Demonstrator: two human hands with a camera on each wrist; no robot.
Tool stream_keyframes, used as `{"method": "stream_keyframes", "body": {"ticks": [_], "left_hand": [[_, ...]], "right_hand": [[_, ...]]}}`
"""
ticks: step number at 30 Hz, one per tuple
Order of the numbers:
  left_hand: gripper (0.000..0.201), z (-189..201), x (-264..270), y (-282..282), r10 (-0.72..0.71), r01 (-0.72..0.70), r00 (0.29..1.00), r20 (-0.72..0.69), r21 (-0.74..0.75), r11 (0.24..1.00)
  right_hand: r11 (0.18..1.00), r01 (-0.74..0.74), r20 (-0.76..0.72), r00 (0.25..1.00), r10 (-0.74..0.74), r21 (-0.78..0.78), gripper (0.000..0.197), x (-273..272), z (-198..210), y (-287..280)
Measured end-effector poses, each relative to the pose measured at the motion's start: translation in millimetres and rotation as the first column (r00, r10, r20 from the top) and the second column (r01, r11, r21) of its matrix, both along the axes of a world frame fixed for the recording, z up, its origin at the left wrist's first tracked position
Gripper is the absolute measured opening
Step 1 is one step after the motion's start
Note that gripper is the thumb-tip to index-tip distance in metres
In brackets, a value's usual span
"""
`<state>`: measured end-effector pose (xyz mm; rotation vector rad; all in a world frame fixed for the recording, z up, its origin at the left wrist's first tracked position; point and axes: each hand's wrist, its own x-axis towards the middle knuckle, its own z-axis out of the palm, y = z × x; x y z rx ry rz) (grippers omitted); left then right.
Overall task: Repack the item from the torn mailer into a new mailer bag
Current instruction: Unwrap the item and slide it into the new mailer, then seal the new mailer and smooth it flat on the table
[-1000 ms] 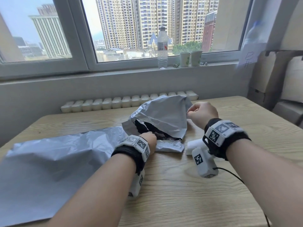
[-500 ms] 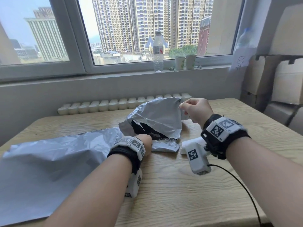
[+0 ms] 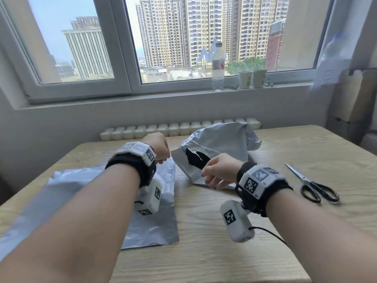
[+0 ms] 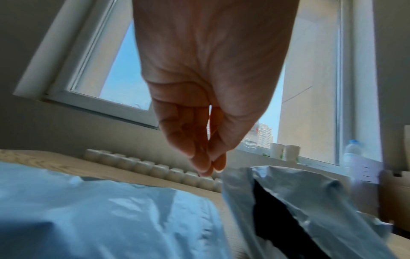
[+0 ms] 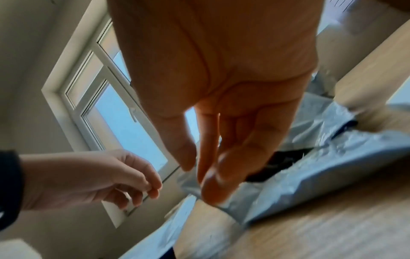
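Hovering with loosely curled, empty fingers, the left hand [image 3: 159,147] and right hand [image 3: 219,172] are poised beside the torn mailer [image 3: 218,144] near the table's [image 3: 234,252] far edge. Its dark item [image 3: 196,160] is showing through the rip, not yet removed; the new mailer bag [image 3: 61,193] is lying flat at the left edge.

A high-rise flat room: wooden table [image 3: 224,252] under a window [image 3: 130,48] facing apartment towers [image 3: 183,31].
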<state>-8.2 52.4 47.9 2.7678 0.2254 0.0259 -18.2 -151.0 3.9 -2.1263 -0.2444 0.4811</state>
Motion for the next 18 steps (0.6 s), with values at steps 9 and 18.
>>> {"method": "stream_keyframes", "body": {"ticks": [9,18], "left_hand": [[0.038,-19.2,24.7,39.3,-0.035,0.043,0.997,-0.063,0.132,0.990],[0.028,-42.6,63.3,54.3,-0.128,0.199,0.943,-0.308,0.210,0.957]], "right_hand": [[0.980,-0.194,-0.199,0.960,0.197,0.034,0.045,15.1,-23.7,72.6],[0.983,-0.175,-0.233,0.955,0.184,0.060,0.023,37.7,-42.1,90.0]]}}
